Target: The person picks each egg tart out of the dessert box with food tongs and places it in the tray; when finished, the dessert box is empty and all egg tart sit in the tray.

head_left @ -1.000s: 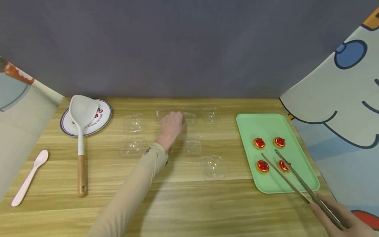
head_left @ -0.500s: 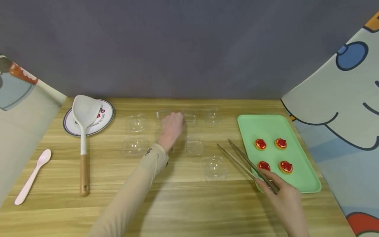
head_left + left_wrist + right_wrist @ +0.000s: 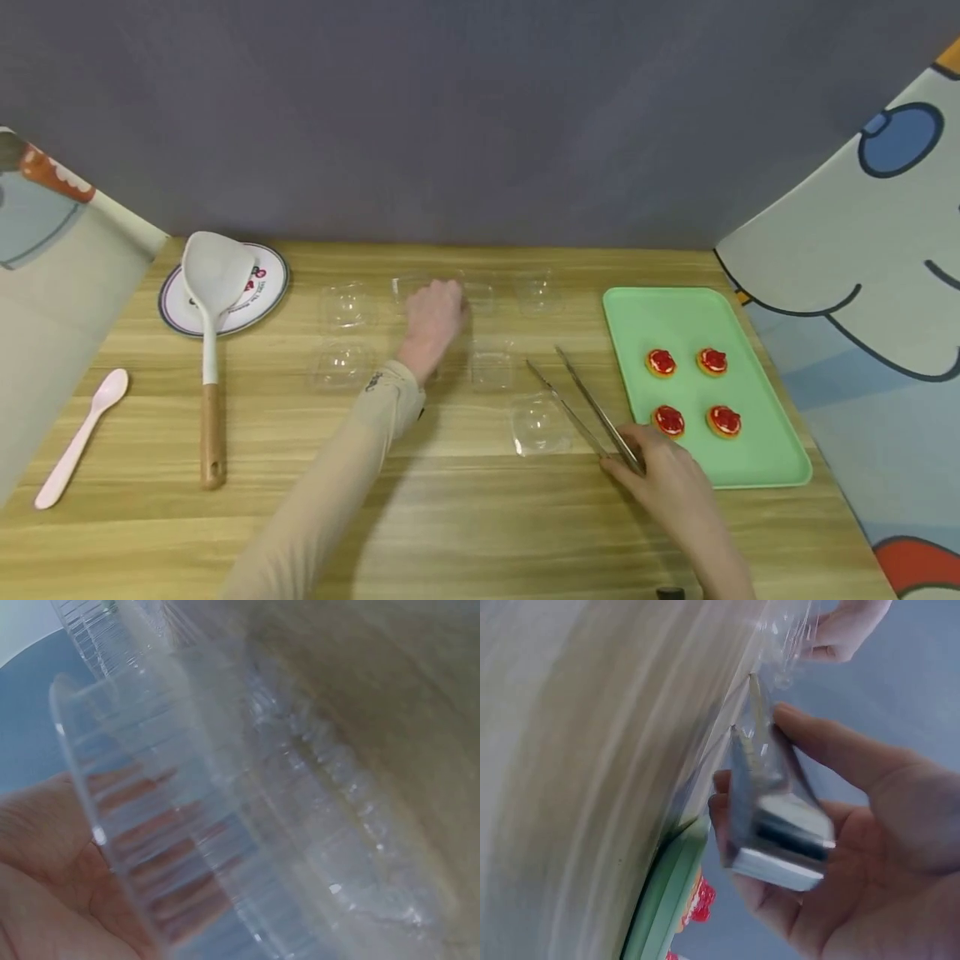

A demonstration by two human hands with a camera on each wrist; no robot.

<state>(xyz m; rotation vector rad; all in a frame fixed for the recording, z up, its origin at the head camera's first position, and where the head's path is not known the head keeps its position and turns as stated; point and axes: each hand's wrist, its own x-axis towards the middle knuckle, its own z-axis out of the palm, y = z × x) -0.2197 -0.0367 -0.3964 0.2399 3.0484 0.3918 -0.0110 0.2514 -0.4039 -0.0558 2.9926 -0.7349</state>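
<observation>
- The right hand (image 3: 663,479) holds a pair of metal tongs (image 3: 581,408) at their joined end, with fingers and thumb curled around it; the right wrist view shows the same grip (image 3: 832,847) on the shiny end of the tongs (image 3: 772,825).
- The two arms of the tongs stand a little apart and point away from the person, over the bench (image 3: 465,517), between a clear plastic container (image 3: 540,423) and the green tray (image 3: 757,454).
- The tips of the tongs hold nothing.
- The left hand (image 3: 435,321) rests at the back of the bench on a clear ribbed plastic container (image 3: 405,287); in the left wrist view the fingers (image 3: 52,847) lie against the wall of this container (image 3: 172,825), and they seem to grip it.
- More clear plastic containers lie around the left hand: two on its left side (image 3: 343,307) (image 3: 339,367), one just on its right (image 3: 489,371), and one further back (image 3: 536,293).
- On the green tray four small tarts with red jam (image 3: 662,362) sit in two rows of two, near the right hand but not touched.
- On the left of the bench a white spatula with a wooden handle (image 3: 210,350) lies with its blade on a round plate (image 3: 266,292).
- A pink spoon (image 3: 78,437) lies close to the left edge.
</observation>
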